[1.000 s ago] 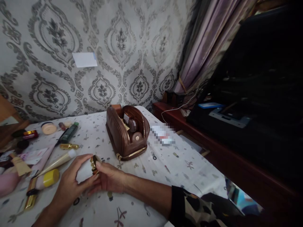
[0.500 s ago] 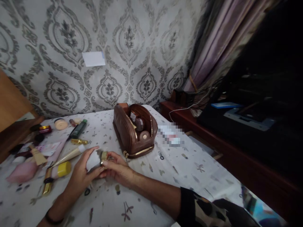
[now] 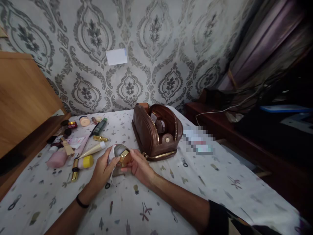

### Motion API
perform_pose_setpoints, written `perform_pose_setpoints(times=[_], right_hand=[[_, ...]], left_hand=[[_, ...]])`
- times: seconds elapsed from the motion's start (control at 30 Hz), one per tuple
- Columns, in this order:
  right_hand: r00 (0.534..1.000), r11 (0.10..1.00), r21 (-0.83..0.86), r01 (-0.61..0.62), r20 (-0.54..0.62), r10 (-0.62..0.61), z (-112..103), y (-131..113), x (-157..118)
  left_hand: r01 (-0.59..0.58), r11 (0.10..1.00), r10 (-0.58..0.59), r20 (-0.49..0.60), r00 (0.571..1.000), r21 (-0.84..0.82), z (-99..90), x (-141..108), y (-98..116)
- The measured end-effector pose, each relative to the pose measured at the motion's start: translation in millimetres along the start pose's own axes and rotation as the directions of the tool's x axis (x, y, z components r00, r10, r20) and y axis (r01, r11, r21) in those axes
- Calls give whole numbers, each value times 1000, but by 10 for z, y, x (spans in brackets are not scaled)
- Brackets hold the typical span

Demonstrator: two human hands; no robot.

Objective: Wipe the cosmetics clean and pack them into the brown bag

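The rounded grey container with a shiny gold end (image 3: 119, 150) is just left of the frame's centre, below mid-height, held up between two bare hands. The left hand (image 3: 100, 170) is partly closed around its left side, with a crumpled thin white sheet (image 3: 111, 158) between palm and container; whether it is cloth or tissue, I cannot tell. The right hand (image 3: 142, 168) has its thumb and fingers bent in on the gold end, their gap only as wide as that end. A black band (image 3: 81, 201) circles the left wrist. Just beyond the right hand, at the centre, an unzipped brown leather bag (image 3: 144, 135) stands upright with small items inside. To the left of the hands lie a yellow-capped pale pink bottle (image 3: 86, 161), a cream tube with a white cap (image 3: 91, 150) and a slim gold tube (image 3: 100, 138), all on a white printed cloth (image 3: 132, 212)
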State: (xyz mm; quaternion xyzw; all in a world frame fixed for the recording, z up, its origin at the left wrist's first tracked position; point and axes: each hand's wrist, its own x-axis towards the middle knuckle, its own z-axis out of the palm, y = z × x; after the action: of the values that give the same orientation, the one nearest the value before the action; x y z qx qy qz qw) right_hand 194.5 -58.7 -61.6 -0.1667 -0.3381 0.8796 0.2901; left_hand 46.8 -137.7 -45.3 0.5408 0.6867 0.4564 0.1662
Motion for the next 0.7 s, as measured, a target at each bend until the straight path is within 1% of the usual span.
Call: perform_pose_setpoints(times=[0.1,0.2,0.27,0.3,0.37,0.43,0.53,0.6,0.63,0.67,0.7], right_hand=[[999,999,29,-44,4,44,-22,20,11],[995,991,96,-93,29,91,-31,14,14],[996,988,130,-89,37,85,-31,2,17],[996,988,136,-79,39,74,-31,-2,19],[999,990,134,-33,33,28,-26,-2,23],[1000,993,113,21,21,-23,-19,7,25],[993,993,29,118,-6,-118,-8,20,21],[983,977,-106,186,15,-185,-11,19,11],[971,951,-196,240,45,-236,-16,15,3],[952,904,-298,306,90,-293,-24,8,-7],[924,831,-405,382,149,-352,-34,-2,-19]], left_hand=[[-45,999,46,-43,998,26,-7,-15,7],[-143,987,150,-89,985,77,-6,-35,-11],[-194,977,201,-93,975,87,1,-47,-31],[-203,976,209,-89,974,80,6,-52,-41],[-171,984,174,-74,982,51,24,-55,-63],[-101,995,101,-55,993,9,50,-50,-89],[-7,997,6,-14,1000,-77,86,-37,-149],[27,987,-25,16,1000,-155,96,-38,-211],[51,981,-47,26,999,-188,95,-43,-251],[79,975,-75,25,997,-208,90,-51,-297],[109,971,-108,18,994,-213,84,-61,-345]])
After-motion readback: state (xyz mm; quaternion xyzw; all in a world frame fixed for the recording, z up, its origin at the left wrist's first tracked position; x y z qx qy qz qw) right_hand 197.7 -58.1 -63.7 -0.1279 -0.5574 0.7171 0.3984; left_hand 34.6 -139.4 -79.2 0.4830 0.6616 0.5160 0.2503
